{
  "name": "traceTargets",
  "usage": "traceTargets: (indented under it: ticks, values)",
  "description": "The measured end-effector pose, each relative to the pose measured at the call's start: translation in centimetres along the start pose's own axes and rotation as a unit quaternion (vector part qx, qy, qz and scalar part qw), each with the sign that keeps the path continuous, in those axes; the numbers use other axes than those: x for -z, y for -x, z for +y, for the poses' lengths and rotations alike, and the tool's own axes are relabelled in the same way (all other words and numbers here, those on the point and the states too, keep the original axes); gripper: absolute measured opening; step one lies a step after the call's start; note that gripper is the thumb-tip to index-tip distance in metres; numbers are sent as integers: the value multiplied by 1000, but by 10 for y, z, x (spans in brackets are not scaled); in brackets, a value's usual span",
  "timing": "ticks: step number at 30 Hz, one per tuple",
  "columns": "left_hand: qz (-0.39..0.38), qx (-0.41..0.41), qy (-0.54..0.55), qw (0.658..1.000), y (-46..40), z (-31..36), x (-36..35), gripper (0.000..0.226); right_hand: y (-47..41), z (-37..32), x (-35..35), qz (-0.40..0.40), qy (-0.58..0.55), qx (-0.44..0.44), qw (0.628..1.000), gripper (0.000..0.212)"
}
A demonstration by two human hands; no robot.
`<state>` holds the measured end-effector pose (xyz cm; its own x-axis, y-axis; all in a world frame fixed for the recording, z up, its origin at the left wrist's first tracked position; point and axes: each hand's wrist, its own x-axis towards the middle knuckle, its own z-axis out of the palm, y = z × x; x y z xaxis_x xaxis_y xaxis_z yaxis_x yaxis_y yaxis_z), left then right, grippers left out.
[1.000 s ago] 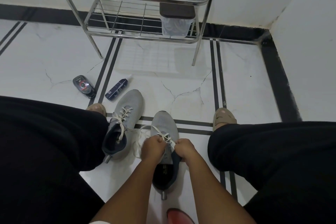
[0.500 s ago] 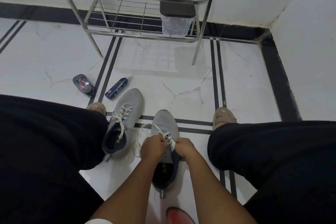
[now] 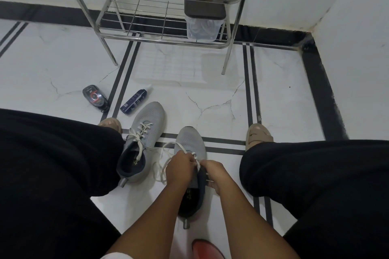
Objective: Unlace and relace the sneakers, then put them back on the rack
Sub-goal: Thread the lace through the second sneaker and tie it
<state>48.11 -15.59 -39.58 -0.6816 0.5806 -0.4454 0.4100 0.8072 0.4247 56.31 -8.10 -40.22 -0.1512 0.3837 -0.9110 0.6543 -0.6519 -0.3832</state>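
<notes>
Two grey sneakers with white laces lie on the white floor between my knees. The left sneaker (image 3: 145, 130) sits laced, its lace ends loose. Over the right sneaker (image 3: 190, 141), my left hand (image 3: 181, 167) pinches the white lace (image 3: 168, 153) near the upper eyelets. A loop of that lace trails off to the left. My right hand (image 3: 216, 174) grips the dark tongue and collar of the same sneaker. The steel wire rack (image 3: 160, 0) stands ahead against the wall.
A clear bin with a dark lid (image 3: 203, 14) sits on the rack's lower shelf. A dark blue spray bottle (image 3: 134, 101) and a small black-and-red case (image 3: 94, 96) lie on the floor at left. My slippered feet (image 3: 259, 134) flank the shoes. A red object (image 3: 207, 250) shows at the bottom.
Both hands stay on the right sneaker; the right hand has shifted slightly down along the tongue while the left keeps its pinch on the lace.
</notes>
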Motion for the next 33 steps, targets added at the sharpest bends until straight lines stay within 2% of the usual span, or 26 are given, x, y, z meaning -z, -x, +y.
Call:
traceTargets:
  ticks: [2,5,8,9,10,11,13,15,17,19,23,25,26,27,29,31,32,33]
  values:
    - [7,1,-1,1000,0,-1,0,13,-4,4,1,4,-54,-3,999,20]
    - [12,-42,-28,999,-1,-5,-2,14,-5,6,0,23,-40,37,998,5]
    - [20,-50,23,998,5,-11,-4,15,-8,2,-3,23,-16,64,998,14]
    - [34,-43,54,997,9,-13,-4,19,-11,2,-3,36,-4,60,998,10]
    - [54,-33,84,994,14,-15,-2,24,-15,2,-2,53,1,55,997,4]
    - [72,-25,97,992,20,-19,-2,30,-24,5,-1,68,-4,50,996,8]
    - [83,-35,59,994,34,-28,-2,45,-30,6,0,79,-31,41,996,13]
    - [54,-30,15,998,44,-36,-6,64,-17,2,0,79,-79,31,993,15]
    - [21,6,16,1000,48,-39,-9,78,-7,2,2,76,-128,23,989,21]
    - [-13,44,17,999,47,-40,-9,71,-10,3,4,91,-187,21,978,27]
    - [-51,84,1,995,42,-45,-3,39,-12,-5,5,110,-302,10,947,42]
    - [-58,74,-24,995,43,-45,-3,29,-2,-16,16,127,-324,32,937,22]
    - [-56,78,-30,995,43,-45,-3,28,10,-25,24,124,-330,57,934,21]
    - [-54,88,-32,994,44,-45,-3,29,18,-35,35,134,-337,85,928,30]
    - [-61,117,-35,991,45,-47,0,34,30,-58,56,233,-398,151,874,30]
    - [-78,130,-43,988,44,-49,2,35,53,-82,63,391,-375,225,810,25]
    - [-85,125,-48,987,43,-48,4,34,61,-90,61,414,-328,251,811,24]
    - [-85,116,-49,988,42,-46,6,33,70,-94,57,400,-270,269,834,24]
